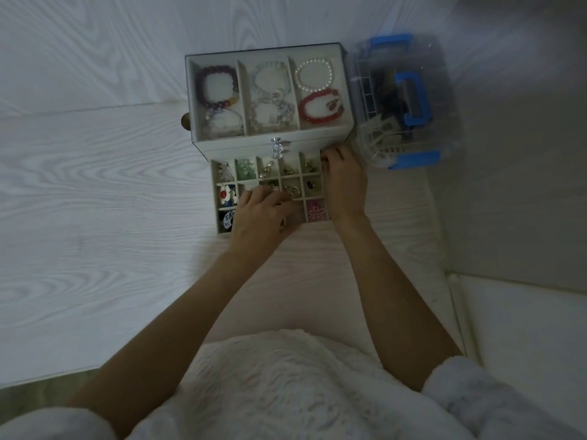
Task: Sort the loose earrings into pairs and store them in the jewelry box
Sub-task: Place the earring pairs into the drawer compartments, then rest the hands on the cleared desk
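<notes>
Two hands are working at the jewelry box (203, 100). Left hand (259, 214) is reaching into the middle cells of the pulled-out drawer (214, 198), fingers curled down among the earrings (290, 189) — whether they are pinching one cannot be told, the fingertips being hidden. Right hand (343, 182) is resting along the drawer's right edge, fingers bent over its far corner, apparently steadying it. Advice for the step: keeping the drawer braced, lowering each piece straight into its own cell, matching it against its partner before letting go. Drawer is lying open in front of the box on the pale wooden surface (95, 192), most visible cells looking filled — a pink flower piece (315, 210) at near right, a red-and-white one (224, 194) at left. Upper tray is showing beaded bracelets (321, 106). Clear blue-handled case (409, 103) is standing just beside.
</notes>
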`<state>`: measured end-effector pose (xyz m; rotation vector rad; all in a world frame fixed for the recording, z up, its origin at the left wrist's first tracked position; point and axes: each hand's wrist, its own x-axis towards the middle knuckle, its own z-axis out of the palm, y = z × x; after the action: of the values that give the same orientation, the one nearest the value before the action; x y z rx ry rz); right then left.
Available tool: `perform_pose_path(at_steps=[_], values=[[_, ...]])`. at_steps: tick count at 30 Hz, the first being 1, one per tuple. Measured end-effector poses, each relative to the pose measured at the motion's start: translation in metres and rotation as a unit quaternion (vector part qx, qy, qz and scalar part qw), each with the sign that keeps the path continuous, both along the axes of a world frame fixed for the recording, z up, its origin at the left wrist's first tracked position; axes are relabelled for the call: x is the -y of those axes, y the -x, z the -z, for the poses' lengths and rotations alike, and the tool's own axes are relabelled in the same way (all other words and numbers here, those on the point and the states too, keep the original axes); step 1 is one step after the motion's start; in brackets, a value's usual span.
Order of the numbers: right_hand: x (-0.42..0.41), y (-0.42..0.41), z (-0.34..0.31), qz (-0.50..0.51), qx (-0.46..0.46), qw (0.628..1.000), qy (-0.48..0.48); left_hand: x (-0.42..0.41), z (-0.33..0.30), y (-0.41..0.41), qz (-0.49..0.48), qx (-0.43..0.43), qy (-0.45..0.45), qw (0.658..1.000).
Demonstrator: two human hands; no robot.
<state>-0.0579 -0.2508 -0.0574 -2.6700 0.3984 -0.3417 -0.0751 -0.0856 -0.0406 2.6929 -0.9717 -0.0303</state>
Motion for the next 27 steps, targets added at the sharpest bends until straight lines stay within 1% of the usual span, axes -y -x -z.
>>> perform_pose_path(at_steps=[2,4,7,9,11,13,15,16,19,20,24,26,27], values=[[-0.001,0.004,-0.003,-0.015,-0.006,1.0,-0.017,0.001,0.001,0.003,0.008,0.014,0.003,1.0],[-0.001,0.014,-0.01,-0.04,0.011,0.998,-0.038,0.002,0.001,0.006,0.009,0.027,0.021,0.999],[-0.003,0.048,-0.019,-0.062,0.048,0.996,-0.051,-0.007,-0.001,0.006,-0.02,0.031,0.083,0.996],[-0.005,0.076,-0.018,-0.061,0.065,0.995,-0.04,-0.024,-0.002,0.005,-0.054,0.026,0.128,0.99],[-0.007,0.098,-0.014,-0.045,0.054,0.997,-0.012,-0.046,0.001,0.004,-0.099,0.022,0.165,0.981],[-0.009,0.11,-0.011,-0.001,-0.006,1.0,-0.014,-0.068,0.006,0.006,-0.154,0.018,0.161,0.975],[-0.011,0.113,-0.01,0.041,-0.079,0.994,-0.057,-0.087,0.013,0.01,-0.196,-0.013,0.124,0.973],[-0.011,0.112,-0.01,0.057,-0.097,0.991,-0.073,-0.094,0.015,0.012,-0.21,-0.041,0.114,0.97],[-0.013,0.106,-0.011,0.076,-0.105,0.989,-0.073,-0.1,0.01,0.017,-0.242,-0.163,0.117,0.949],[-0.012,0.103,-0.011,0.084,-0.104,0.988,-0.071,-0.097,0.007,0.015,-0.245,-0.19,0.118,0.943],[-0.012,0.087,-0.013,0.092,-0.115,0.987,-0.07,-0.091,-0.001,0.007,-0.272,-0.18,0.142,0.935],[-0.012,0.077,-0.014,0.091,-0.105,0.986,-0.092,-0.088,-0.001,-0.001,-0.286,-0.178,0.155,0.929],[-0.013,0.072,-0.014,0.097,-0.091,0.984,-0.121,-0.086,0.0,-0.006,-0.296,-0.183,0.165,0.923]])
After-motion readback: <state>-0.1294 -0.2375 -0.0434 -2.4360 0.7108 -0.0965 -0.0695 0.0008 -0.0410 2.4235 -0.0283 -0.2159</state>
